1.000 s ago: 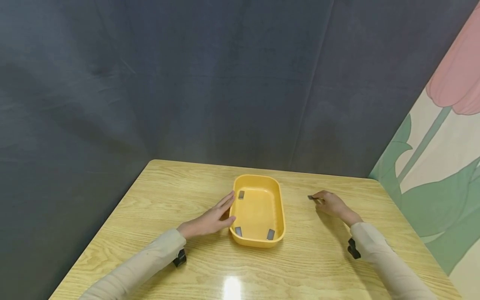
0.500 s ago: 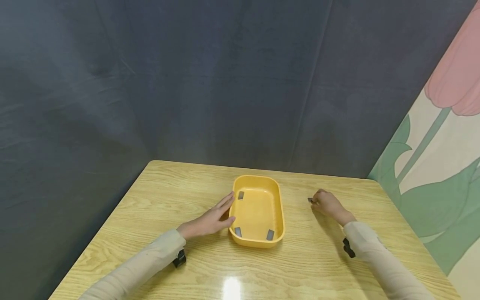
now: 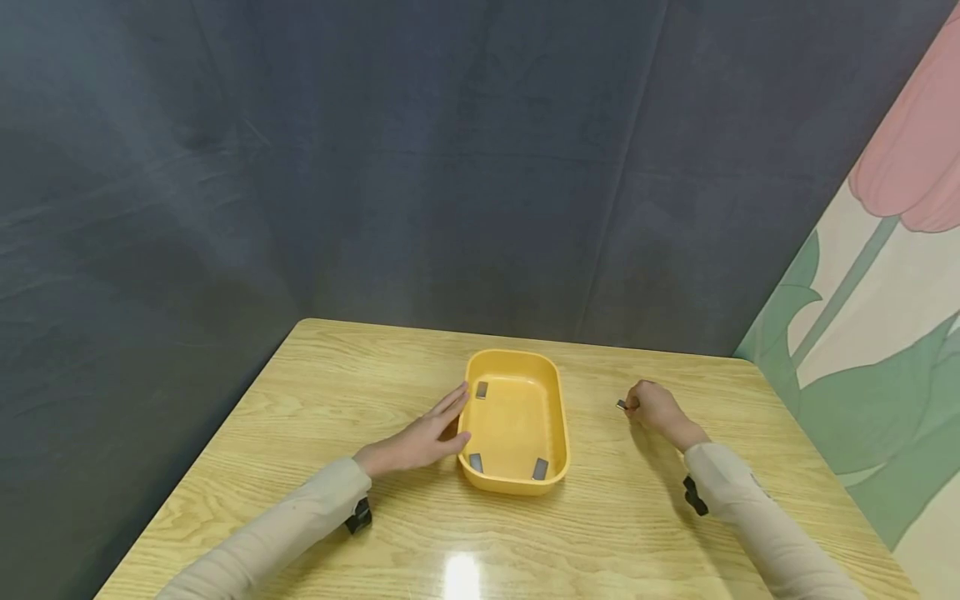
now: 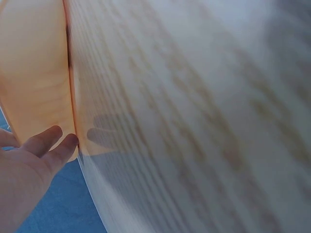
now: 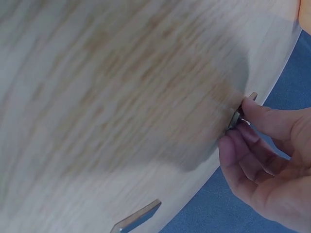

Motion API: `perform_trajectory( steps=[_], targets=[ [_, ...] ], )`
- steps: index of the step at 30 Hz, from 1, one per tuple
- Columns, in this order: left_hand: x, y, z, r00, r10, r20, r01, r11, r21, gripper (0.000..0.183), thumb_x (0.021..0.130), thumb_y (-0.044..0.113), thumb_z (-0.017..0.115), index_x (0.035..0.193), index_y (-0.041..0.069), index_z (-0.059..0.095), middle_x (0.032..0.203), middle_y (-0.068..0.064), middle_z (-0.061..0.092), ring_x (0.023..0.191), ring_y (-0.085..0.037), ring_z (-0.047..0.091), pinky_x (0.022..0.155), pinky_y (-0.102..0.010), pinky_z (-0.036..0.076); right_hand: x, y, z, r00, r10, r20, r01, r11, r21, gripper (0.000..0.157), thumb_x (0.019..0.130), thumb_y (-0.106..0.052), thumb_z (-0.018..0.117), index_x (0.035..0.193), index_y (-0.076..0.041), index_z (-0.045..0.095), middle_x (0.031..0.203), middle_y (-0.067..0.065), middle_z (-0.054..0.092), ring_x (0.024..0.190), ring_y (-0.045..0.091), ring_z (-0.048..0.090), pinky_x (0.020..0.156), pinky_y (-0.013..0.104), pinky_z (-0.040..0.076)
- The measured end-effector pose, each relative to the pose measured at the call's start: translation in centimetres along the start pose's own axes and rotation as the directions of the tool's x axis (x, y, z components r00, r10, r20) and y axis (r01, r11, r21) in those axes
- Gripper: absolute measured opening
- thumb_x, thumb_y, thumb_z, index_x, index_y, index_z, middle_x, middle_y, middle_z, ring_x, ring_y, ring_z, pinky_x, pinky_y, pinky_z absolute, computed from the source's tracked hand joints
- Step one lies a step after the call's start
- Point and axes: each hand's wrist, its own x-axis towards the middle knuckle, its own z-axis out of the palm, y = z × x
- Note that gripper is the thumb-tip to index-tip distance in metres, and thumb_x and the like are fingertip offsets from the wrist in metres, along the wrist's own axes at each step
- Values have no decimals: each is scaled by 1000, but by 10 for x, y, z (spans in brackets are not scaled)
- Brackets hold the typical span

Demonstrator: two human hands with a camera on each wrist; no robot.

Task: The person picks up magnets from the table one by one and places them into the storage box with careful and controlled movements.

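Left hand [image 3: 416,442]: spread, touching the left rim of the yellow tray [image 3: 513,421]; clamped on nothing, apparently bracing.
Yellow tray: upright on the tabletop [image 3: 360,375], just beside the left hand.
Near-left grey piece [image 3: 476,463]: lying inside the tray, in a near corner.
Far-left grey piece [image 3: 482,390]: inside as well, by the left wall.
Near-right grey piece [image 3: 540,469]: inside, in the opposite near corner.
Pinched piece [image 3: 621,405]: small, dark, shiny-edged, right of the tray and apart from it; cannot tell whether clear of the tabletop, or whether single or doubled.
Right hand [image 3: 654,407]: clamped on the pinched piece between thumb and fingers; judged to be at the gripping step.
Loose piece [image 5: 138,216]: flat, unheld, near the right hand in the right wrist view.
Next move at the pinch: calls, by judgement, for a secure hold on a thin edge and light, steady contact at the left rim.
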Motion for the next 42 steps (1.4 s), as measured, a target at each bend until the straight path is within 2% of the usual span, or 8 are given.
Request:
perform_trajectory(
  steps=[2, 4, 10, 16, 21, 30, 38, 42],
  targets=[
    [0, 0, -1, 1000, 3, 1, -3, 1000, -2, 73, 105, 30, 50, 159, 4, 7, 166, -5, -6, 148, -25, 10, 116, -45, 24, 0, 1, -1, 1000, 0, -12, 0, 1000, -8, 13, 77, 11, 74, 71, 1, 68, 75, 8, 66, 71, 25, 60, 66, 44, 53],
    [0, 1, -1, 1000, 5, 4, -5, 1000, -3, 73, 105, 31, 49, 158, 4, 7, 166, -5, -6, 149, -25, 9, 116, -45, 23, 0, 1, -1, 1000, 14, -10, -14, 1000, -2, 13, 76, 11, 73, 72, 0, 67, 75, 8, 66, 72, 27, 61, 67, 45, 53],
    [1, 0, 0, 1000, 10, -1, -10, 1000, 1, 74, 105, 32, 50, 159, 4, 6, 166, -5, -5, 148, -24, 10, 116, -43, 24, 1, 5, -2, 998, 59, 6, -60, 996, 64, 15, 74, 8, 75, 77, -1, 64, 76, 9, 67, 72, 26, 61, 65, 43, 52],
    [0, 0, 0, 1000, 11, 5, -11, 1000, -3, 74, 105, 31, 49, 159, 4, 6, 166, -5, -6, 148, -23, 9, 116, -44, 23, 1, 6, -8, 984, 154, 94, -166, 978, 130, 19, 78, 2, 80, 88, 6, 65, 87, 19, 68, 81, 32, 64, 71, 42, 53],
    [0, 1, -1, 1000, 15, 7, -15, 1000, -20, 73, 106, 29, 50, 159, 4, 6, 166, -5, -6, 149, -23, 8, 116, -45, 24, 0, 6, -10, 966, 202, 160, -232, 953, 198, 21, 81, 1, 78, 93, 10, 64, 92, 19, 66, 80, 27, 60, 67, 34, 52],
    [-1, 1, 0, 999, 32, -3, -32, 999, -9, 73, 106, 30, 49, 158, 1, 7, 166, -7, -6, 149, -29, 10, 115, -48, 26, -2, 7, -9, 969, 193, 156, -225, 949, 220, 18, 80, -1, 79, 88, 9, 66, 79, 9, 61, 68, 19, 53, 59, 29, 47],
    [-1, 0, 1, 1000, 15, 4, -15, 1000, -4, 74, 106, 32, 49, 158, 3, 6, 166, -6, -6, 148, -28, 11, 115, -47, 24, -6, 3, -11, 970, 186, 154, -221, 942, 253, 19, 79, -1, 80, 87, 6, 64, 82, 10, 63, 70, 21, 56, 60, 32, 50],
    [-1, 1, -1, 1000, 20, 1, -20, 1000, -11, 75, 106, 35, 48, 159, 4, 6, 166, -4, -7, 148, -28, 10, 115, -48, 24, -6, 0, -10, 978, 142, 153, -181, 940, 289, 15, 78, 3, 78, 83, 6, 65, 77, 8, 62, 66, 19, 55, 58, 32, 50]
  ],
)
